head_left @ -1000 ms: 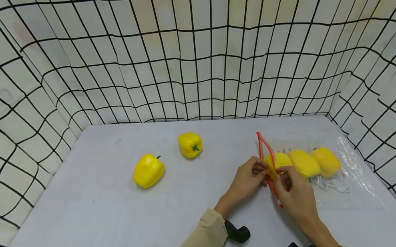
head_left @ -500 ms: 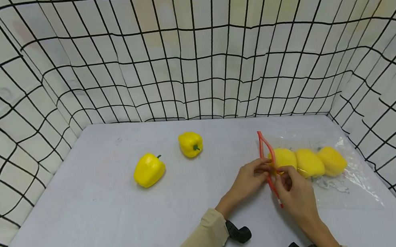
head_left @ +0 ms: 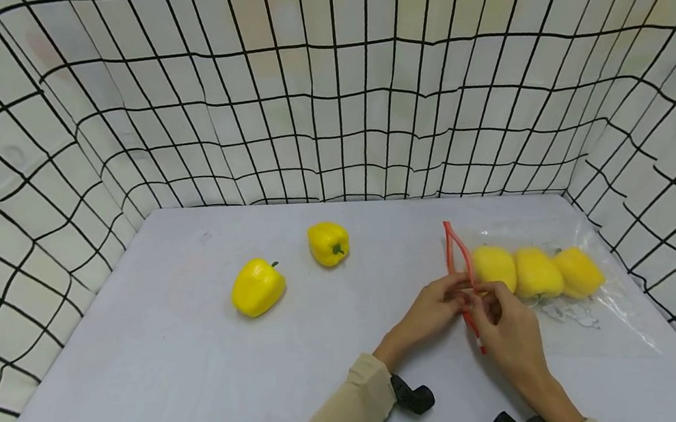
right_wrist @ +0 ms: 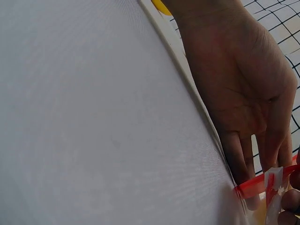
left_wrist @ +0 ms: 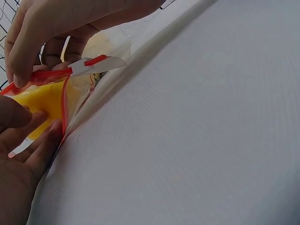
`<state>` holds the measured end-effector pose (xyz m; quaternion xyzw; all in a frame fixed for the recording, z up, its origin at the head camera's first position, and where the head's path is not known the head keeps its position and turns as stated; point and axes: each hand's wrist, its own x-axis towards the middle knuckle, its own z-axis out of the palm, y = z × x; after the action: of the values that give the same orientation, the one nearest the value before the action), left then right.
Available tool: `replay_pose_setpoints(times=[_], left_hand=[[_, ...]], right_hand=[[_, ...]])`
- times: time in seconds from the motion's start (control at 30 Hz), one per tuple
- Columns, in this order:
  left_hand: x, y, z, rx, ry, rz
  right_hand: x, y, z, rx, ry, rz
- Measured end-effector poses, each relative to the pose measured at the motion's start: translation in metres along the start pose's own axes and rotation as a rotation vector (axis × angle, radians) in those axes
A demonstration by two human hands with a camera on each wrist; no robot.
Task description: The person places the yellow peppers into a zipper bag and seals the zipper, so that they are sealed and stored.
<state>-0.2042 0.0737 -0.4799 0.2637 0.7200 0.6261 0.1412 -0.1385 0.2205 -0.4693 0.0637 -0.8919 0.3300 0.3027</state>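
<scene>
A clear zip bag (head_left: 626,335) with a red zip edge (head_left: 448,247) lies on the right of the table, its mouth facing left. Three yellow bell peppers sit in a row inside: one nearest the mouth (head_left: 494,267), a middle one (head_left: 538,274), a far one (head_left: 581,272). My right hand (head_left: 512,334) pinches the near lip of the red edge. Straight fingers of my left hand (head_left: 435,311) reach into the mouth; in the left wrist view they touch the yellow pepper (left_wrist: 44,101). The right wrist view shows my left hand (right_wrist: 234,70) with fingers extended at the red strip (right_wrist: 253,185).
Two more yellow bell peppers lie loose on the white table (head_left: 169,373), one left of centre (head_left: 258,288) and one farther back (head_left: 328,244). Black netting (head_left: 326,95) over white walls encloses the back and both sides.
The three peppers have slid right, deeper into the bag, and my left fingers have followed them in through the mouth. My right hand keeps its pinch on the red edge.
</scene>
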Motion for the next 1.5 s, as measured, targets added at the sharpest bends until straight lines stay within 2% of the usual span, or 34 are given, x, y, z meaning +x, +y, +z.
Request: replay_pose_setpoints(times=[0.1,0.43,0.5,0.67,0.77,1.0,1.23,1.37,1.5], left_hand=[[0.0,0.002,0.0,0.036,-0.004,-0.009],[0.001,0.012,-0.021,0.33,0.073,0.021],[0.002,0.016,-0.027,0.462,0.102,0.047],[0.001,0.026,-0.042,0.893,0.207,0.125],[0.0,0.029,-0.049,1.029,0.267,0.131],[-0.001,0.032,-0.064,1.242,0.385,0.103],[-0.003,0.028,-0.078,1.386,0.482,0.059],[-0.004,0.024,-0.086,1.439,0.545,0.046],[-0.005,0.023,-0.095,1.434,0.618,0.036]], right_hand=[[-0.001,0.001,0.0,0.001,-0.004,0.006],[-0.002,0.0,-0.001,-0.002,-0.016,0.043],[-0.002,0.0,-0.001,-0.002,-0.017,0.046],[0.0,0.0,-0.001,-0.004,-0.024,0.05],[0.0,0.001,-0.001,-0.002,-0.027,0.05],[-0.001,0.002,-0.001,0.002,-0.028,0.062],[-0.002,0.001,0.0,-0.003,-0.045,0.09],[-0.002,0.0,0.0,-0.002,-0.048,0.09],[-0.001,0.0,0.0,-0.01,-0.055,0.088]])
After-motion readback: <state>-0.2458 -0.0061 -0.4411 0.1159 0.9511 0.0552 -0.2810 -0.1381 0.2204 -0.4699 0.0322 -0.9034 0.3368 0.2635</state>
